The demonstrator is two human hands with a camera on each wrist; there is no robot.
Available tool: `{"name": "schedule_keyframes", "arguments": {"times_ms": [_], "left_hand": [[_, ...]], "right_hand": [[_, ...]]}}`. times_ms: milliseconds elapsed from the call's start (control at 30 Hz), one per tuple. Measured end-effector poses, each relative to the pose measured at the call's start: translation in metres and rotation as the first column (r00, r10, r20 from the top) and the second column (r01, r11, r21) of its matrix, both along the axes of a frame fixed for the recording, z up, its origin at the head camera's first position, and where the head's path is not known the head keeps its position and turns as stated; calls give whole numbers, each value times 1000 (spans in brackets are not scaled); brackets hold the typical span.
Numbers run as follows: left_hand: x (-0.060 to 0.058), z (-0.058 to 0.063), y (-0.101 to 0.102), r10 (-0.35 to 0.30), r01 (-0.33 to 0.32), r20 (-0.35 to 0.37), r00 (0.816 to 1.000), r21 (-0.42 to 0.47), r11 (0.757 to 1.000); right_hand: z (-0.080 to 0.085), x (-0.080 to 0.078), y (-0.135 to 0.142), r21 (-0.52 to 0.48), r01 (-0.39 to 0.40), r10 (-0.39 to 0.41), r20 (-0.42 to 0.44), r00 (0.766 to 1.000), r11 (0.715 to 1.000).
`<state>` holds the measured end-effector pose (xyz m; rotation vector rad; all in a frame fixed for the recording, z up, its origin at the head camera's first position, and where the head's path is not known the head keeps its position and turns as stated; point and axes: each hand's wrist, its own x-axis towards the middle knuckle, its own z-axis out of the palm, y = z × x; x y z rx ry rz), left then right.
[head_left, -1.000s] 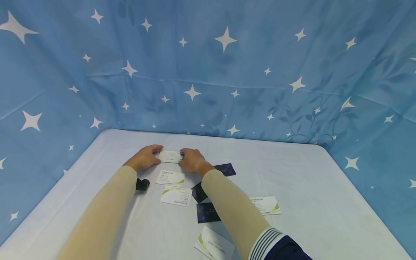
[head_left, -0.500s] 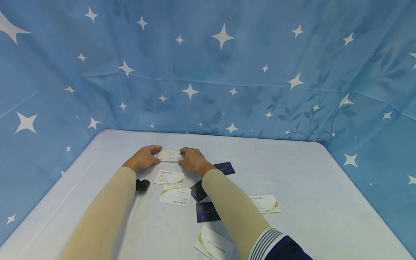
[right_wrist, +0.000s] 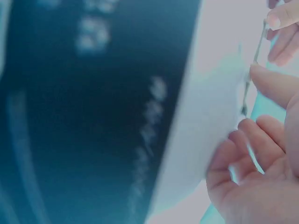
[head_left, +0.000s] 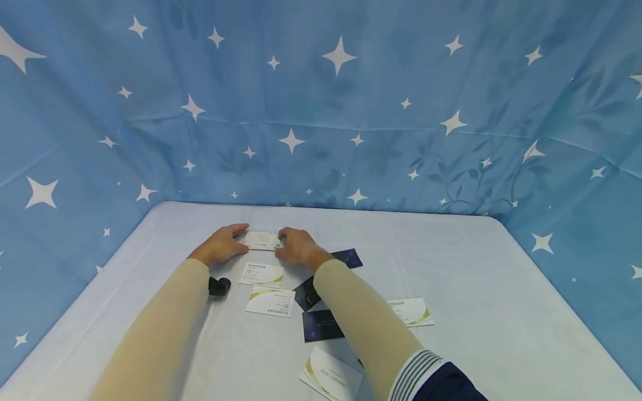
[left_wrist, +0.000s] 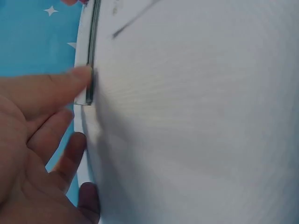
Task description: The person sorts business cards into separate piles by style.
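In the head view, a small stack of white business cards (head_left: 262, 240) lies near the far left of the white table. My left hand (head_left: 220, 245) holds its left end, thumb on the near edge and fingers on the far side. The opposite end, with a leafy print, is pinched by my right hand (head_left: 299, 247). The left wrist view shows the thumb pressed on the stack's layered edge (left_wrist: 92, 46), with the other fingers spread below. Both hands meet the thin stack (right_wrist: 258, 44) in the right wrist view, where a dark card (right_wrist: 93, 130) looms blurred in front.
Nearer me lie two white-and-gold cards (head_left: 262, 274) (head_left: 271, 302). Dark blue cards (head_left: 321, 326) (head_left: 348, 258) lie partly under my right forearm. Another white card (head_left: 413, 312) is to its right, and a COMPANY LOGO pile (head_left: 331, 374) at the front. A blue star-patterned curtain (head_left: 321, 111) stands behind.
Both hands stay at the ends of the card stack with hardly any movement. The head view has shifted slightly, and my right forearm sits a little further right.
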<state>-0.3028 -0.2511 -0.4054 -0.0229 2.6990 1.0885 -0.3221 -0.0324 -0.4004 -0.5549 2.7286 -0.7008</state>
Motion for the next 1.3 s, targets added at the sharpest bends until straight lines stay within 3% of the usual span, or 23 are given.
{"name": "schedule_keyframes", "arguments": {"times_ms": [167, 400, 633, 800, 1033, 1300], "left_hand": [[1, 11, 7, 12, -12, -18, 1000, 9, 1000], [5, 23, 41, -96, 99, -96, 991, 30, 995], [16, 23, 91, -222, 226, -114, 968, 26, 974], [19, 20, 123, -244, 239, -99, 965, -55, 969], [18, 15, 154, -279, 258, -99, 955, -184, 948], [13, 6, 166, -271, 237, -108, 956, -251, 938]], "right_hand": [[19, -2, 22, -42, -63, 66, 63, 996, 997], [34, -4, 76, -60, -155, 161, 103, 982, 986], [32, -1, 136, -20, -133, 134, 96, 986, 991], [25, 1, 167, 40, -102, 99, 64, 993, 994], [12, 1, 181, 39, -62, 59, 56, 997, 997], [7, -2, 180, 58, -37, 33, 57, 998, 998]]}}
